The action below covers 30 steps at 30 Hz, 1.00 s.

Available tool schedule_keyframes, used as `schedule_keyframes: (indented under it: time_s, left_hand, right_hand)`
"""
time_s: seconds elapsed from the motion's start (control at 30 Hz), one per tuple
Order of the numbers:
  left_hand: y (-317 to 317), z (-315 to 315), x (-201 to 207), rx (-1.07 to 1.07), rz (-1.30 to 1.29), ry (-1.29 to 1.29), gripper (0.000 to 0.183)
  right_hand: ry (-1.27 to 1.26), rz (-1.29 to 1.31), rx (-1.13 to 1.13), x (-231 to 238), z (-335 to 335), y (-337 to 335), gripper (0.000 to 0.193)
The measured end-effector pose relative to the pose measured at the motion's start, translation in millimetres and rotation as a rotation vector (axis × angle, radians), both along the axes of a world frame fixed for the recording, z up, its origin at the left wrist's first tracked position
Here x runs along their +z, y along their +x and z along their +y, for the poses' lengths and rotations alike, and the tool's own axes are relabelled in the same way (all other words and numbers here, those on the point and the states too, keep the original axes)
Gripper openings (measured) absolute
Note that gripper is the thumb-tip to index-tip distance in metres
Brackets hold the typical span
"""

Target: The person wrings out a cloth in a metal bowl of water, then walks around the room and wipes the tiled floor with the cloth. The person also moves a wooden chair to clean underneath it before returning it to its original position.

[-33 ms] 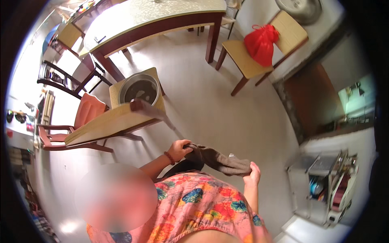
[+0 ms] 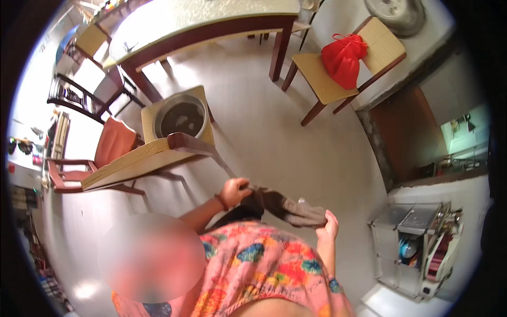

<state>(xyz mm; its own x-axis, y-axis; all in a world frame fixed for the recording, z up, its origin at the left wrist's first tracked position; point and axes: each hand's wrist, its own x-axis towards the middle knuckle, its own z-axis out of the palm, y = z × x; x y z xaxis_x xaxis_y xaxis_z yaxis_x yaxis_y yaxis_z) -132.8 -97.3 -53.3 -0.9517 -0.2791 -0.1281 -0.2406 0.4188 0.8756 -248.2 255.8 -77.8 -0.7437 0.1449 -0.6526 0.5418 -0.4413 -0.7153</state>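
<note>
A long, narrow piece of brown fabric (image 2: 296, 210) is stretched between my two hands in front of my flowered top. Closed round its left end is my left hand (image 2: 233, 192), with a beaded bracelet on the wrist. My right hand (image 2: 328, 227) pinches the other end, a little lower and nearer to me. Between them the fabric sags slightly, darker on its left part and lighter at the right. A small pale object (image 2: 301, 201) shows just behind it, too small to make out.
A metal basin (image 2: 181, 117) with dark water stands on a wooden chair (image 2: 142, 158) at the left. Beyond are a long table (image 2: 211, 21) and a chair holding a red drawstring bag (image 2: 343, 61). A metal rack (image 2: 404, 248) stands at the right.
My left hand has risen slightly, and the fabric beside it is folded differently, showing a darker patch. My right hand stays nearly in place. The whole view has shifted a little.
</note>
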Motion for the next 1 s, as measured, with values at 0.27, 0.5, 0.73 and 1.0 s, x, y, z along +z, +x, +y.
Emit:
schedule_keyframes:
  time_s: [0.27, 0.5, 0.73, 1.0]
  left_hand:
    - [-116.6, -39.7, 29.5, 0.187, -0.057, 0.212, 0.033]
    - [-163.4, -65.4, 20.3, 0.409, -0.14, 0.182, 0.033]
    - [-224.6, -69.9, 24.1, 0.596, -0.229, 0.251, 0.032]
    - [-281.2, -97.9, -1.4, 0.692, -0.222, 0.297, 0.029]
  right_hand:
    - [0.031, 0.054, 0.199, 45.6, -76.6, -153.4, 0.02]
    - [0.047, -0.032, 0.397, 17.2, -132.8, -265.8, 0.02]
    - [-0.021, -0.052, 0.7, -17.5, -209.5, -374.0, 0.019]
    - [0.087, -0.05, 0.853, -35.9, -277.4, -449.5, 0.02]
